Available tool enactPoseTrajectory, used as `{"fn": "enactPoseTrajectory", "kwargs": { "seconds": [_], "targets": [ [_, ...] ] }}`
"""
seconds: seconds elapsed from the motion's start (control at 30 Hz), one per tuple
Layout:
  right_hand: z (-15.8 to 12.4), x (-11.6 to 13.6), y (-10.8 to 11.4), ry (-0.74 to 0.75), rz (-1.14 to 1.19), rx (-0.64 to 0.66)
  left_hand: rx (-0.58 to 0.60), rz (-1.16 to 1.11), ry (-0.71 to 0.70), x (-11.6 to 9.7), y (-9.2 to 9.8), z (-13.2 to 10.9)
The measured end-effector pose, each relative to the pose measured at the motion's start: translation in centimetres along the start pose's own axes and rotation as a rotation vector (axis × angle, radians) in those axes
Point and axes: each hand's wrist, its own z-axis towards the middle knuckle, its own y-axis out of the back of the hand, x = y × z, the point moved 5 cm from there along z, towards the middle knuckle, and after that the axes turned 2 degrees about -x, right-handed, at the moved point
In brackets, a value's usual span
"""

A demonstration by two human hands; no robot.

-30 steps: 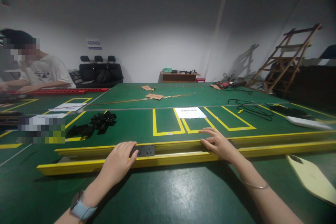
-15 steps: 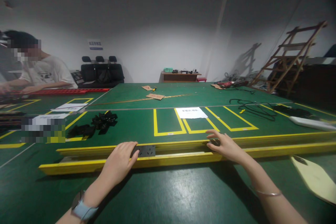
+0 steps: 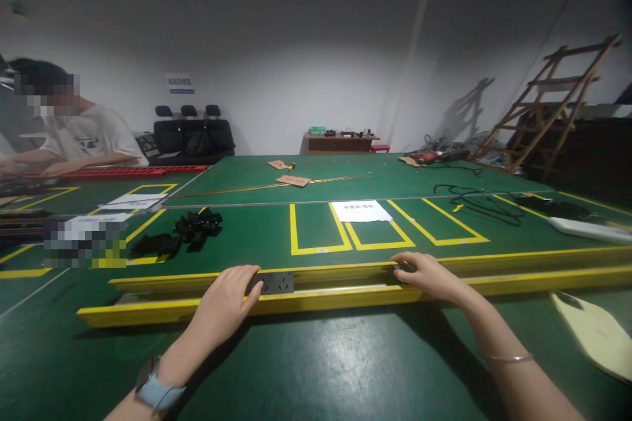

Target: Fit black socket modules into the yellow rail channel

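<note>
Head view | socket module (image 3: 276, 283) touching flat left hand (image 3: 224, 306) | right hand (image 3: 429, 276) well apart, on rail (image 3: 336, 301), grip unclear

The right hand (image 3: 429, 276) covers most of a small dark part (image 3: 405, 268) in the yellow rail (image 3: 345, 296), so its shape is not clear. The right end of the rail and the cream board (image 3: 592, 335) are cut by the picture's edge. The print on the white paper (image 3: 360, 210) is too small to read.

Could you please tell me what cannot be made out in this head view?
- Head view: the dark piece under the right hand, in the yellow rail. The fingers hide most of it.
- Head view: the print on the white sheet is too small to read.
- Head view: the cream board is cut off by the right edge.
</note>
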Motion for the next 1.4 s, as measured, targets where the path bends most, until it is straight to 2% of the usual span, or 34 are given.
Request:
{"fn": "enactPoseTrajectory", "kwargs": {
  "seconds": [0.37, 0.63, 0.97, 1.1, 1.17, 1.27, 1.4],
  "targets": [
    [0.4, -1.4, -0.3, 0.045, 0.097, 0.110, 0.033, -0.006, 0.021, 0.1, -0.2, 0.0],
    [0.1, -0.8, 0.3, 0.080, 0.167, 0.145, 0.053, -0.015, 0.035, 0.2, -0.3, 0.0],
    [0.2, -0.8, 0.4, 0.077, 0.145, 0.109, 0.029, 0.008, 0.008, 0.0, -0.1, 0.1],
    [0.3, -0.8, -0.4, 0.087, 0.033, -0.004, -0.012, 0.026, -0.001, -0.3, -0.1, 0.1],
    [0.1, 0.8, -0.7, 0.171, 0.024, -0.114, -0.029, 0.027, -0.004, -0.4, -0.1, 0.1],
    [-1.1, 5.8, -1.5, 0.422, 0.066, -0.223, -0.053, 0.023, -0.008, -0.5, -0.1, 0.0],
    [-3.1, 14.0, -3.1, 0.714, 0.070, -0.144, -0.069, 0.017, -0.017, -0.5, 0.0, 0.0]
  ]
}}
